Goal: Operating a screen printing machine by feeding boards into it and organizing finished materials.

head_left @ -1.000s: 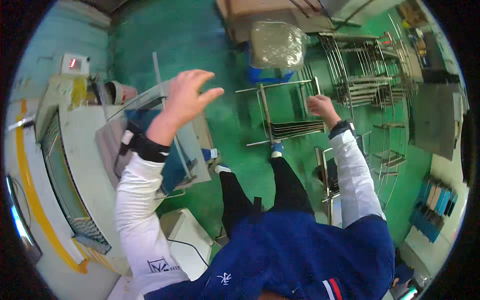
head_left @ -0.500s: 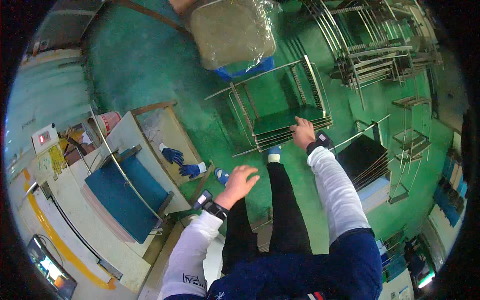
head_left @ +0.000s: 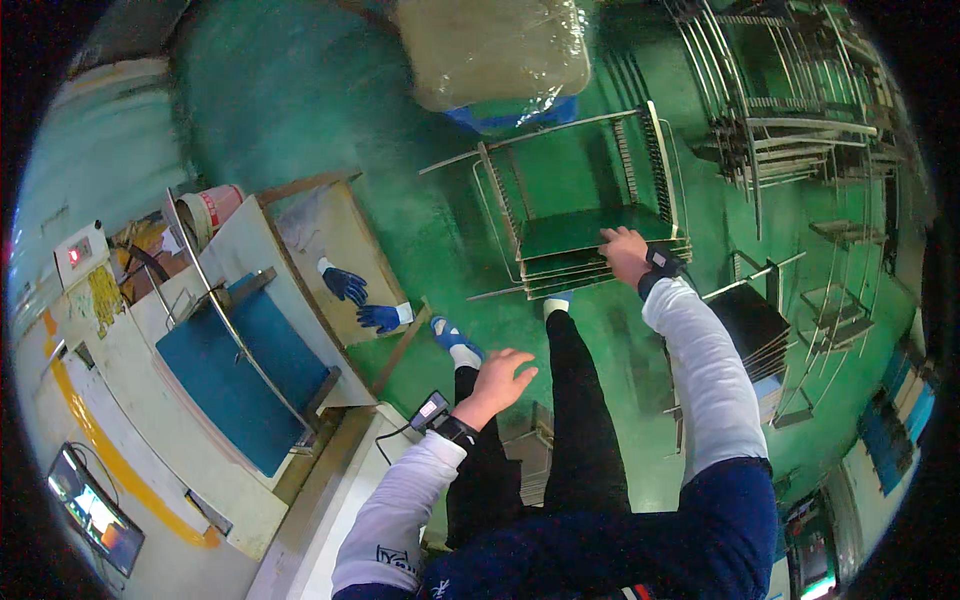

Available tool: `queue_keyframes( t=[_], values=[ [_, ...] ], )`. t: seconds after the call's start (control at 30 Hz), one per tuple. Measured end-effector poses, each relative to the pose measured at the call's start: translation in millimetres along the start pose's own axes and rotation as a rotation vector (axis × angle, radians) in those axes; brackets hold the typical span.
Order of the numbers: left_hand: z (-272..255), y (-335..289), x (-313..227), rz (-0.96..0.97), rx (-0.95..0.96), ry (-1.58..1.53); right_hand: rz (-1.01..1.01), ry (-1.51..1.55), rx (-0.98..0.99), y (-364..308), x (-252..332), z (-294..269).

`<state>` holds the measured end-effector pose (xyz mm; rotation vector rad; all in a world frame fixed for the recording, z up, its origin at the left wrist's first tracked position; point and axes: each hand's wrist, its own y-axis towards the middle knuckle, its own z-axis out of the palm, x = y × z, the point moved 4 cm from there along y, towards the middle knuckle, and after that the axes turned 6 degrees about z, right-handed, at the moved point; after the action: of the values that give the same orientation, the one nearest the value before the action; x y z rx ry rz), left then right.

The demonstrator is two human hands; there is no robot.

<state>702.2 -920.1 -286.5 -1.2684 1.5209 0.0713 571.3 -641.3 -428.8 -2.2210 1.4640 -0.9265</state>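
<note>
My left hand (head_left: 494, 386) hangs in the air in front of my legs. Its fingers reach to the right with the thumb apart, and it holds nothing. My right hand (head_left: 625, 256) is farther forward, with loosely bent, parted fingers over the near edge of a stack of thin dark green panels (head_left: 580, 228). Whether the fingertips touch the panels I cannot tell. The panels lie spaced one above another in a slotted metal rack (head_left: 658, 165) on the floor. Both wrists wear a dark strap with a small device.
Beside my left arm stands a white machine table (head_left: 180, 420) with a blue panel (head_left: 245, 370) under a metal bar. Blue gloves (head_left: 380, 318) lie on a low board. A plastic-covered bin (head_left: 490, 50) stands beyond the rack; more panels (head_left: 742, 325) and metal racks (head_left: 800, 130) are at right.
The view has shifted as I moved. My right hand has come in closer over the panels' near edge, its fingers more bent. My left hand stays raised and free.
</note>
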Motion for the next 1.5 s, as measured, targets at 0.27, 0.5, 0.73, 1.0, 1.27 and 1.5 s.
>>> queue_keyframes(
  t=[0.27, 0.5, 0.73, 1.0, 1.27, 1.5],
  values=[
    [-5.0, -26.3, 12.8, -0.081, -0.043, -0.039, -0.091, -0.335, -0.096, 26.1, 18.1, 53.7],
    [-8.1, -76.1, 41.2, -0.232, -0.123, -0.032, -0.197, -0.247, -0.067, 15.6, 59.0, 33.3],
    [-61.0, -86.5, -6.5, -0.144, -0.177, -0.229, -0.247, -0.208, -0.155, -89.2, 113.3, -178.7],
    [-165.0, -162.7, -40.8, -0.077, -0.405, -0.574, -0.275, 0.328, -0.299, -164.8, 284.3, -394.6],
    [-302.7, -332.4, -12.9, 0.244, -1.122, -0.972, -0.326, 1.074, -0.394, -134.9, 414.4, -440.7],
    [-338.9, -495.0, 29.3, 0.287, -1.218, -1.359, -0.427, 1.298, 0.054, -78.4, 594.9, -424.8]
  ],
)
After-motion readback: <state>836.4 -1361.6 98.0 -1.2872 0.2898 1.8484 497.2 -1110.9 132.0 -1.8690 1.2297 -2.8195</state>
